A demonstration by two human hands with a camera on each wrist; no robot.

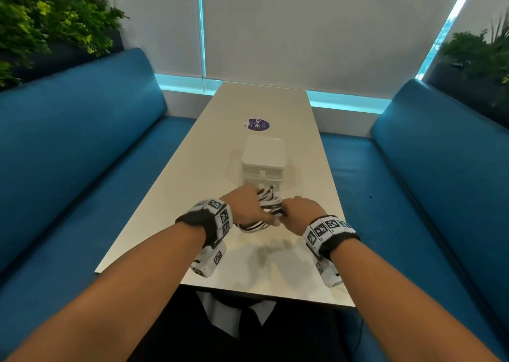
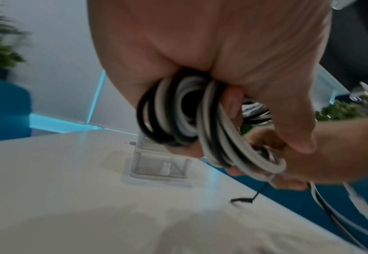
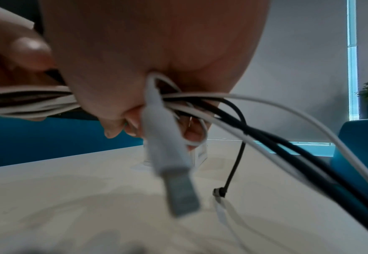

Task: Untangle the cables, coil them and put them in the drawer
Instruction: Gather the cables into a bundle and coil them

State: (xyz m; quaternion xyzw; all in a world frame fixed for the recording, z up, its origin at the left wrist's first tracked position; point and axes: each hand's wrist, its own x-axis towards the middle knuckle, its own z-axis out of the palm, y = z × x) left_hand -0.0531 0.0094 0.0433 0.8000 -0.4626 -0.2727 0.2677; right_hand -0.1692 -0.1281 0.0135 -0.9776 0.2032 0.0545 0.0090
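Note:
A bundle of black and white cables (image 1: 265,203) is held above the table between both hands. My left hand (image 1: 245,210) grips the coiled loops (image 2: 178,111), fingers curled round them. My right hand (image 1: 298,213) grips the loose strands (image 3: 200,103); a white USB plug (image 3: 174,173) dangles below it and a thin black lead (image 3: 233,171) hangs to the table. Just beyond the hands stands the small white drawer unit (image 1: 263,163), its translucent bunny-marked front (image 2: 163,169) closed in the left wrist view.
The long white table (image 1: 192,196) runs away from me with a purple sticker (image 1: 257,125) past the drawer unit. Blue benches (image 1: 68,147) flank both sides, with plants behind them. A white blind covers the far window.

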